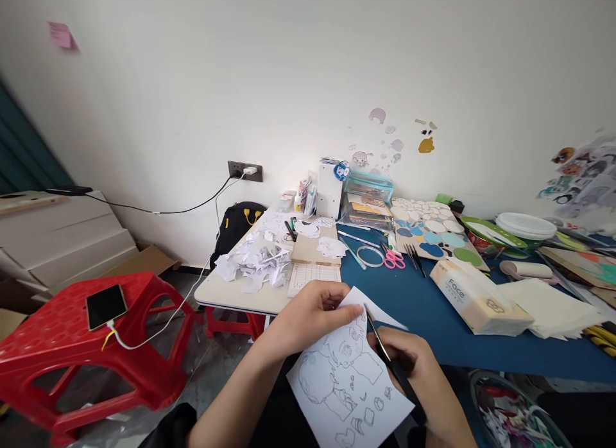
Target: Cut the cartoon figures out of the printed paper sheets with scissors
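Note:
A white sheet of paper with pencil-drawn outlines is held over my lap, in front of the table edge. My left hand pinches its upper edge between thumb and fingers. In my right hand is a pair of black-handled scissors, whose blades sit at a cut in the paper's top. A partly severed white strip sticks out to the right of the blades. The fingers of my right hand are partly hidden behind the paper and the scissor handles.
White paper scraps lie piled on the table's left. Pink scissors, tweezers and a tissue pack rest on the blue mat. A red stool bears a charging phone; its cable hangs across the left. A scrap bin stands lower right.

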A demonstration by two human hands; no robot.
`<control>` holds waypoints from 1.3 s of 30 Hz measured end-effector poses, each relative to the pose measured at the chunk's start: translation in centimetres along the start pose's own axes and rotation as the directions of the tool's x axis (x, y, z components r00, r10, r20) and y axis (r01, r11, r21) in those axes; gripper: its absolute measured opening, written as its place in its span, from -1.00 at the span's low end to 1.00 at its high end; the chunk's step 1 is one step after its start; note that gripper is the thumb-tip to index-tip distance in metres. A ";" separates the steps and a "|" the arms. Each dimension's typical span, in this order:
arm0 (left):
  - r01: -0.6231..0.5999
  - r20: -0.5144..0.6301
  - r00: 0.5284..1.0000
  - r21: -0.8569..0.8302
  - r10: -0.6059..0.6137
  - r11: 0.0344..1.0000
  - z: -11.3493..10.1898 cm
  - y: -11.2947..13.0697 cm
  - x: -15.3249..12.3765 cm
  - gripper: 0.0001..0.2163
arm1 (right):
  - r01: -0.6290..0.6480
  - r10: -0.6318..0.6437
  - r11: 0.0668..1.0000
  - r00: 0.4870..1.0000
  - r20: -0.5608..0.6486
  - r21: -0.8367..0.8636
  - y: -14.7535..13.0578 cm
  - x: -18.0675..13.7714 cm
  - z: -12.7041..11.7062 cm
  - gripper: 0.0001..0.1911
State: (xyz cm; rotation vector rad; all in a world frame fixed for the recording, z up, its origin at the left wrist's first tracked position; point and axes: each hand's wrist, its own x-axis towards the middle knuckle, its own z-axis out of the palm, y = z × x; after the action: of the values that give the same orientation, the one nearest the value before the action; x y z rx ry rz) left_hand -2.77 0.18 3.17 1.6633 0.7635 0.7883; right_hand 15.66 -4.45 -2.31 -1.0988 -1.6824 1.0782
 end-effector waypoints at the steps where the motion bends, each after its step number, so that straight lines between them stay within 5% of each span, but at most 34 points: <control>1: -0.013 0.012 1.000 0.046 0.012 0.999 -0.2 0.3 0.1 -0.68 | 0.010 -0.010 1.000 1.000 -0.007 -0.018 -0.1 0.0 0.0 -0.89; 10: -0.004 0.130 0.991 0.215 -0.025 0.977 -0.7 2.3 0.8 -0.79 | 0.068 -0.070 0.991 0.998 -0.008 -0.117 0.1 -0.2 -0.5 -0.84; 19: -0.093 0.243 0.970 0.430 -0.016 0.898 -2.0 3.4 1.7 -0.68 | -0.059 0.060 0.998 0.998 0.028 -0.017 -0.3 -0.5 -0.6 -0.90; 25: -0.118 0.345 0.937 0.469 -0.058 0.875 -2.6 3.9 2.7 -0.78 | -0.112 0.113 0.993 0.992 0.048 -0.022 0.0 -0.3 -0.7 -0.91; 31: -0.131 0.424 0.892 0.574 -0.157 0.808 -3.1 4.7 3.2 -0.86 | -0.082 0.076 0.996 0.985 0.158 0.037 1.2 -1.9 -3.9 -0.92; 34: -0.165 0.448 0.879 0.607 -0.163 0.777 -2.9 4.9 3.2 -0.87 | -0.021 0.015 0.991 0.999 0.044 0.136 0.5 -2.3 -4.9 -0.87; 35: -0.176 0.462 0.871 0.610 -0.166 0.773 -2.8 4.9 3.3 -0.86 | -0.031 0.033 0.991 0.999 -0.015 0.133 -0.1 -2.2 -4.8 -0.83; 39: -0.211 0.504 0.847 0.611 -0.169 0.763 -2.6 4.8 3.9 -0.81 | -0.014 0.001 0.984 0.998 0.069 0.176 -2.1 -0.5 -2.7 -0.78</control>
State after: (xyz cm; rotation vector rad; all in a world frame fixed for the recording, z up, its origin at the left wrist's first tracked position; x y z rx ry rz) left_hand -2.21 3.83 8.85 2.3811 0.6395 0.0004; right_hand 17.81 -4.92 0.34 -0.9646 -1.6023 1.2573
